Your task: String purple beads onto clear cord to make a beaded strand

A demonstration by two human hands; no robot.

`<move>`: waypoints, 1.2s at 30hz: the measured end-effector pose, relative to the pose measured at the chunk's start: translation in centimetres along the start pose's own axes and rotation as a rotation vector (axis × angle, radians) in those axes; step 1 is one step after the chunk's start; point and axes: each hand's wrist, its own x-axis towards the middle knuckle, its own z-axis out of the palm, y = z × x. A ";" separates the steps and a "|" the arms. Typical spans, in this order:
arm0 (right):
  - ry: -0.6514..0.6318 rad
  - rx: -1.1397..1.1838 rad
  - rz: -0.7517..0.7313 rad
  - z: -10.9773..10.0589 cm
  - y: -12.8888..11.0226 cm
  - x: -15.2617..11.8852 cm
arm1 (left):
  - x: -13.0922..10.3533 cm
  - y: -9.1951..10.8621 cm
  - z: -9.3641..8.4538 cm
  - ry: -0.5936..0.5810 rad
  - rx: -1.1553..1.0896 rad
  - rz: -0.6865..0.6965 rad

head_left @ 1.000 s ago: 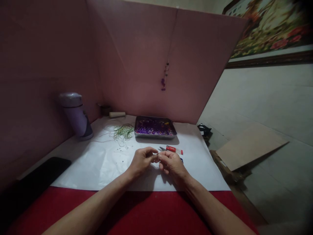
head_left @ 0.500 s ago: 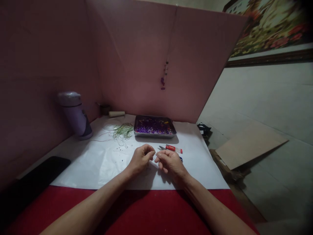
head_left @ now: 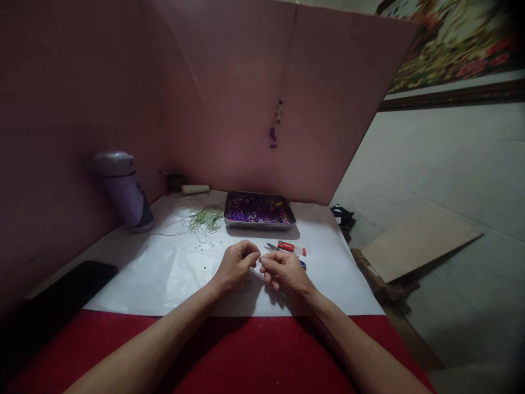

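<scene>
Over the white sheet (head_left: 135, 290), my left hand (head_left: 239, 264) is closed in a pinch, with its fingertips close to those of my right hand (head_left: 284, 271). The right thumb and forefinger also pinch together. Whatever lies between the fingertips is too small to make out. Just behind my right hand are scissors (head_left: 271, 247) and a red packet (head_left: 286, 247). A metal tray (head_left: 259, 225) of purple beads stands farther back. Left of it lies a tangle of green thread (head_left: 206, 218), and several tiny beads are scattered in front of the thread.
A purple bottle (head_left: 130, 197) stands at the left, with a black flat object (head_left: 82, 284) nearer me. At the back lies a pale roll (head_left: 196, 189). A beaded strand (head_left: 273, 134) hangs before the pink panel (head_left: 221, 98). Cardboard (head_left: 422, 241) is at the right.
The fingertips of my two hands are slightly closer together. Both hands keep their pinch, and the objects on the sheet have stayed in place.
</scene>
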 end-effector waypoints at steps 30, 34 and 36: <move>0.618 0.223 -0.449 -5.6 -2.8 2.5 | 2.1 -1.1 -4.6 -0.051 0.359 -0.123; 0.632 0.213 -0.435 -6.3 -2.6 2.7 | 1.8 -0.1 -4.7 -0.130 0.159 -0.223; 0.643 0.201 -0.436 -6.4 -2.4 2.8 | 1.6 0.3 -4.7 -0.172 0.052 -0.238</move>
